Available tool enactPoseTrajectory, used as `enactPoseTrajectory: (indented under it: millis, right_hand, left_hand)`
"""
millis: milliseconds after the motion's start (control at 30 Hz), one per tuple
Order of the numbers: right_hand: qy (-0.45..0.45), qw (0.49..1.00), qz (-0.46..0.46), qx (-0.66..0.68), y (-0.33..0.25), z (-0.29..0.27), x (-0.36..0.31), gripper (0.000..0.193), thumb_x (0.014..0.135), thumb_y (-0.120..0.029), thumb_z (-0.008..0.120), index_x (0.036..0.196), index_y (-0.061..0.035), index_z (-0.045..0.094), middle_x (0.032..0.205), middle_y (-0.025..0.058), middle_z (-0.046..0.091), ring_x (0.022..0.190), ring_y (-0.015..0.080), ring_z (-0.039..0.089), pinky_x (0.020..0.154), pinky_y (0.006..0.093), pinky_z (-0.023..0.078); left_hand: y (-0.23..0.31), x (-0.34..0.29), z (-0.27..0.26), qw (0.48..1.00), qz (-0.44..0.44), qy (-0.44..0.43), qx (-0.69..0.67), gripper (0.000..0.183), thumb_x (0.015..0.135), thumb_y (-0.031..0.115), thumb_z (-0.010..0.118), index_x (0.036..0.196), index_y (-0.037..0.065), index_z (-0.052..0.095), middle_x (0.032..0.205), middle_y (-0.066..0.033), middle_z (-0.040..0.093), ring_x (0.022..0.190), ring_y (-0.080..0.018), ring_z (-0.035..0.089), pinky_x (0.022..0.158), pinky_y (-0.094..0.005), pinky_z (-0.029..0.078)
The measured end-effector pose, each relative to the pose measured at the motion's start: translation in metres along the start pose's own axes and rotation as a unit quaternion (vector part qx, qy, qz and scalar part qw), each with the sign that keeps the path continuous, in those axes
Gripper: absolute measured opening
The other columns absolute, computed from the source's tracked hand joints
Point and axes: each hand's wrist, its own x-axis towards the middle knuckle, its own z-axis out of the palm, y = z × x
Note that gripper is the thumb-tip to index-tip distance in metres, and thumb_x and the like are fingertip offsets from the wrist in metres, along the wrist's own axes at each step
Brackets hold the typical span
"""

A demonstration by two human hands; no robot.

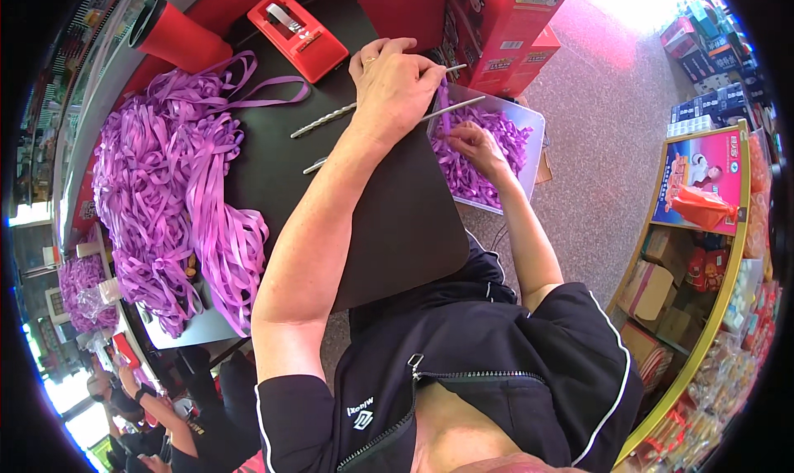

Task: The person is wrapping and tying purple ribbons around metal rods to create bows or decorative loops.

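My left hand [389, 88] is bent over the far part of a dark tabletop [372, 258], fingers curled down on a thin twisted metal rod [324, 120]. Its fingertips are partly hidden. A second metal rod [456, 107] runs under my left wrist and sticks out past the table's right edge. At the rod ends hangs a strip of purple ribbon [444, 113]; my right hand [478, 149] pinches it. Below my right hand stands a clear plastic bin [533, 134] filled with purple ribbon pieces [480, 179].
A big heap of purple ribbon [157, 192] covers the table's left side. Behind are a red tape dispenser [298, 35] and a red tumbler [178, 39]. Red cartons [504, 26] stand beyond the bin. Shelves of packages [686, 283] line the right; another person [178, 415] sits lower left.
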Motion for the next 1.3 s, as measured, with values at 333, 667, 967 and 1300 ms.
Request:
enactPoseTrajectory:
  millis: [333, 667, 967, 1300]
  right_hand:
    - [-0.001, 0.999, 0.032, -0.021, 0.071, 0.028, -0.036, 0.022, 0.083, -0.024, 0.069, 0.097, -0.0065, 0.07, 0.089, 0.0079, 0.065, 0.084, 0.0212, 0.064, 0.074, 0.0321, 0.049]
    - [-0.026, 0.974, -0.023, 0.224, 0.055, 0.021, -0.074, 0.02, 0.088, -0.017, 0.064, 0.098, -0.001, 0.07, 0.106, 0.0014, 0.058, 0.098, 0.0133, 0.055, 0.083, 0.0255, 0.043]
    - [0.226, 0.885, 0.118, 0.39, 0.052, -0.005, -0.028, 0.024, 0.087, -0.018, 0.066, 0.105, -0.0014, 0.069, 0.089, 0.0009, 0.068, 0.076, 0.0108, 0.061, 0.07, 0.0234, 0.047]
    - [0.204, 0.958, 0.183, 0.083, 0.085, 0.03, 0.021, 0.026, 0.078, -0.026, 0.071, 0.093, -0.0055, 0.074, 0.082, 0.0079, 0.071, 0.078, 0.0148, 0.065, 0.072, 0.0279, 0.049]
  left_hand:
    - [-0.009, 0.002, 0.007, 0.999, 0.044, 0.023, 0.022, 0.027, 0.084, 0.038, 0.061, 0.094, 0.017, 0.075, 0.127, -0.0109, 0.057, 0.125, -0.0308, 0.043, 0.104, -0.0458, 0.028]
    - [-0.011, 0.0, 0.008, 0.998, 0.051, 0.029, 0.039, 0.03, 0.084, 0.039, 0.06, 0.096, 0.016, 0.074, 0.127, -0.0107, 0.058, 0.125, -0.0305, 0.044, 0.103, -0.044, 0.031]
    - [-0.012, 0.001, 0.007, 0.997, 0.05, 0.033, 0.039, 0.031, 0.084, 0.039, 0.06, 0.095, 0.014, 0.074, 0.125, -0.0111, 0.059, 0.122, -0.0309, 0.047, 0.103, -0.0442, 0.032]
    - [-0.012, -0.001, 0.008, 0.998, 0.047, 0.034, 0.029, 0.032, 0.084, 0.039, 0.06, 0.096, 0.013, 0.074, 0.126, -0.0112, 0.058, 0.123, -0.0307, 0.045, 0.103, -0.0439, 0.031]
